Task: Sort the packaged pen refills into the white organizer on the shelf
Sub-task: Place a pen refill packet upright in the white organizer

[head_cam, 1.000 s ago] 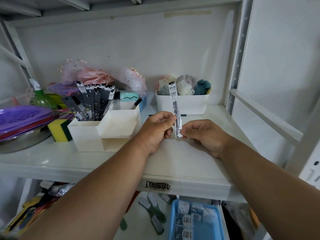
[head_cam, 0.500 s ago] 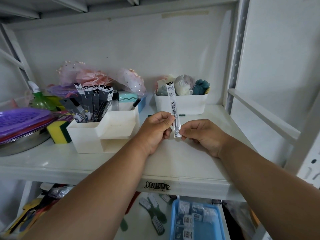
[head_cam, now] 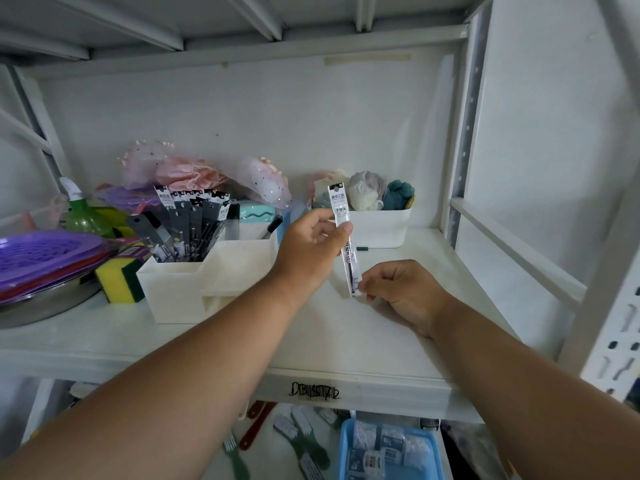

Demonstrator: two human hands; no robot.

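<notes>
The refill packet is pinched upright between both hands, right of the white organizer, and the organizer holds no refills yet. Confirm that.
One part is wrong: the white organizer already holds a row of dark packaged refills standing in its rear left compartment, as the head view shows. The rest stands: the refill packet is pinched upright between the left hand and right hand, right of the organizer.

Soft, even, cool daylight fills the white metal shelf (head_cam: 381, 341), a little dim, with no hard glare. Faint shadows lie under the hands and beside the white plastic organizer (head_cam: 194, 285). Wide-angle distortion bends the uprights at the right edge. The near forearms look slightly blurred; the lower shelf is dimmer.
</notes>
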